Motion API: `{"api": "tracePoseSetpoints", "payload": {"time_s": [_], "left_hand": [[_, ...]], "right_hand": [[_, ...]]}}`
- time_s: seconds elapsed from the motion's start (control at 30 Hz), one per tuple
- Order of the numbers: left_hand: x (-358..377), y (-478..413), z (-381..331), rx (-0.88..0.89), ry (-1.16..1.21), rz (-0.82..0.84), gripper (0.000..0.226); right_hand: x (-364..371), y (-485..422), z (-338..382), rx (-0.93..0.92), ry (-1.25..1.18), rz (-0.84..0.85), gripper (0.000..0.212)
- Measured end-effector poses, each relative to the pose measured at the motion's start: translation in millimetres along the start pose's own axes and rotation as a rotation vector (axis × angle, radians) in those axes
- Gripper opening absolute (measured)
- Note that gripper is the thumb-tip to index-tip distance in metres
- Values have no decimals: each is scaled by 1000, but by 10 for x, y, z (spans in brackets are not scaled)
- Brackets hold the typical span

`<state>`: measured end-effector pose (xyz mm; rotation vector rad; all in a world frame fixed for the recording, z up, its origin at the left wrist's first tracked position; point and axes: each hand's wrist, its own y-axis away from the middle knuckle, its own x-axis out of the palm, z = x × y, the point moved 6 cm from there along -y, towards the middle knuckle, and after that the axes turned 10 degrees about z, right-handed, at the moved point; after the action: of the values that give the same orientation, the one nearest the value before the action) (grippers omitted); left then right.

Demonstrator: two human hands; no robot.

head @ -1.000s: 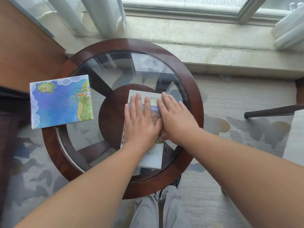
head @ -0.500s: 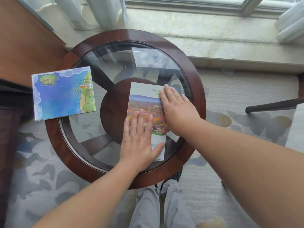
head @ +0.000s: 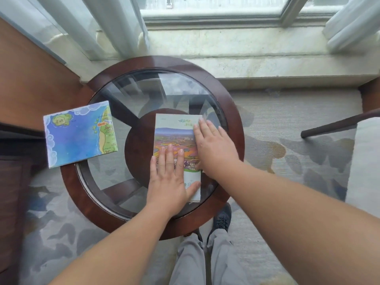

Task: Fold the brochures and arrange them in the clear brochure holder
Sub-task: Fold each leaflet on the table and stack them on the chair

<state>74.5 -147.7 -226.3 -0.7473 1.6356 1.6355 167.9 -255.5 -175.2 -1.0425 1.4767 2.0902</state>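
Blue brochure [head: 80, 133] is lying folded, spread left grip [head: 168, 182] and right grip [head: 213, 147] are pressing the second brochure [head: 174, 132] flat, holder is not showing.

Round dark-wood table [head: 234, 120] with a glass top, 2 brochures lying flat on it, blue map brochure [head: 80, 134] at the left edge, overhanging the rim, landscape-photo brochure [head: 174, 128] near the middle, well apart

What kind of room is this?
Probably a hotel room or lounge: a round glass-topped table by a curtained window, patterned carpet, plus a map brochure and a scenic brochure.
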Motion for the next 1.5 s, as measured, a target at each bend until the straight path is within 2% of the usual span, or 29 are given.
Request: {"api": "tracePoseSetpoints", "payload": {"time_s": [0.07,0.17,0.27,0.47,0.63,0.8,1.1,1.37,1.5], "left_hand": [[-133,34,15,-3,24,39,100],[-520,102,-46,24,149,19,84],[-1031,155,-439,152,210,-30,72],[-2087,439,-1923,537,232,-190,65],[-2402,940,-3299,750,184,-189,64],[-2233,1548,-4607,886,145,-155,64],[-1430,2431,-6555,1005,21,-8,63],[-663,2779,-7270,1110,-206,106,66],[-240,2849,-7477,1158,-320,84,75]], "right_hand": [[-8,237,5,9,-94,-25,81],[-85,666,-157,61,-239,-52,83],[-294,1149,-561,178,-355,-164,76],[-563,2402,-1664,485,-537,-381,56],[-289,3633,-2550,735,-620,-454,47],[282,4631,-3268,863,-698,-496,44],[1661,6196,-4209,1006,-871,-551,44],[2706,6872,-4385,1233,-1098,-534,41],[3143,6897,-4270,1314,-1218,-539,52]]}}
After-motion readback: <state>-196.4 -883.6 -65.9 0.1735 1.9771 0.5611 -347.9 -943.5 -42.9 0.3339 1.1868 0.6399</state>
